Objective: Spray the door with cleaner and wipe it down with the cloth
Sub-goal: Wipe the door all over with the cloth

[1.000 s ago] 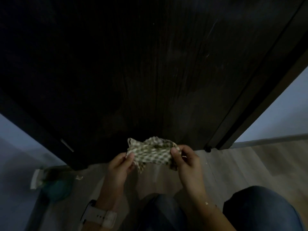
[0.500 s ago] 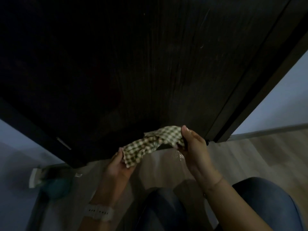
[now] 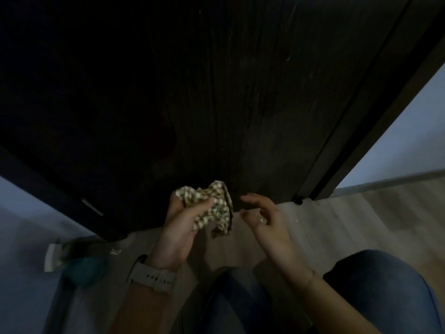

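The dark wooden door (image 3: 216,92) fills the upper part of the head view, its bottom edge just above the floor. A checked green-and-cream cloth (image 3: 212,208) is bunched up near the door's foot. My left hand (image 3: 183,222) grips the cloth, thumb curled over it; a pale watch sits on that wrist. My right hand (image 3: 267,220) hovers just right of the cloth with loosely bent fingers and holds nothing. A teal spray bottle (image 3: 81,268) with a white head lies on the floor at the lower left, in dim light.
The door frame (image 3: 361,141) runs diagonally at the right, with a small black stop (image 3: 298,201) at its foot. Pale walls flank the door. Light wood flooring (image 3: 361,225) spreads to the right. My knees in blue jeans (image 3: 385,285) are at the bottom.
Both hands held the cloth stretched between them; now my right hand has let go and my left hand has gathered the cloth into a bunch.
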